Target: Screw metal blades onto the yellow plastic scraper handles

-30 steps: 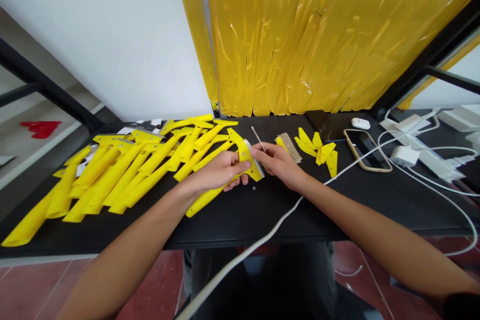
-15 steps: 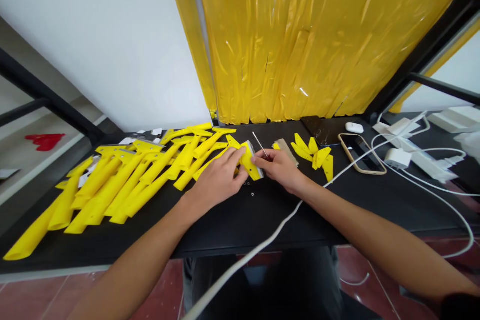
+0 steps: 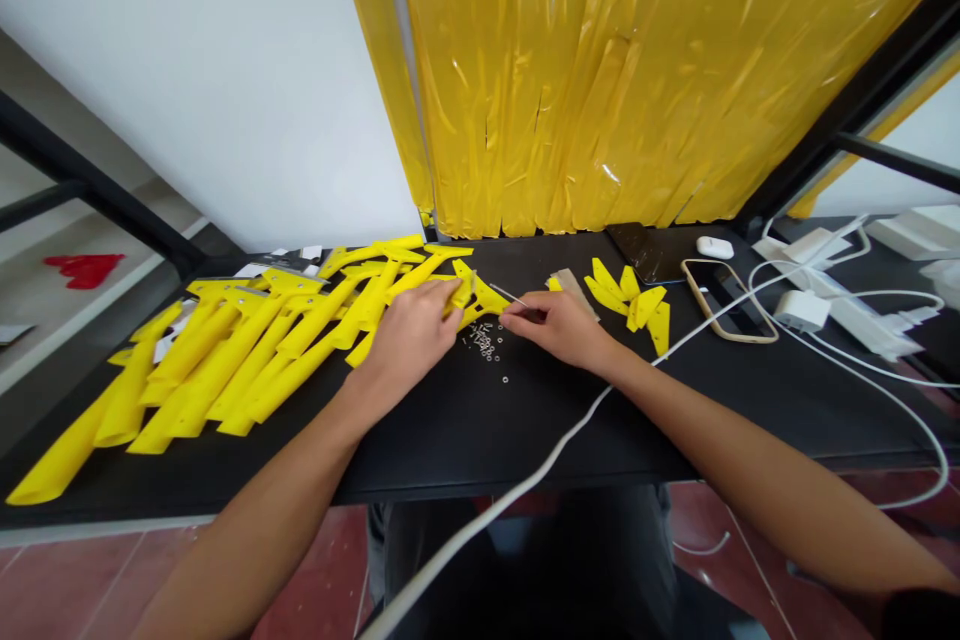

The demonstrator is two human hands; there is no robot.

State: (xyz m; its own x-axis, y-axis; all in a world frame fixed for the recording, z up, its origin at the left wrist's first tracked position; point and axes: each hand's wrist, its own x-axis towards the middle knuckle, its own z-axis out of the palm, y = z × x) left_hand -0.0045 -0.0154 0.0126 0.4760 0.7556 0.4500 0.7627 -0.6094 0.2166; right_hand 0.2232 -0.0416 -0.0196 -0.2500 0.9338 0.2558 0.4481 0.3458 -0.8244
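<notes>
My left hand [image 3: 412, 330] is closed round a yellow plastic piece [image 3: 465, 288], most of it hidden by the fingers. To the right of it, my right hand [image 3: 559, 328] pinches a thin metal rod like a small screwdriver [image 3: 507, 294], its tip pointing up and left. Another yellow part [image 3: 489, 300] lies on the table between the two hands. Just below it is a loose heap of tiny screws and nuts [image 3: 484, 342]. Left of my left hand, several yellow handles with flat, angled heads [image 3: 247, 355] lie piled side by side.
Flat yellow plates [image 3: 634, 305] lie right of my right hand, beside a grey strip [image 3: 576, 288]. Farther right are a dark phone [image 3: 646, 255], a phone in a tan case [image 3: 727, 300], a white earbud case [image 3: 715, 247] and a power strip [image 3: 862, 305]. A white cable [image 3: 555, 455] crosses the table front.
My left hand has moved left and slightly up with the yellow piece, turning it away. The small screws and nuts and a yellow part behind them now show. The rod has tipped lower.
</notes>
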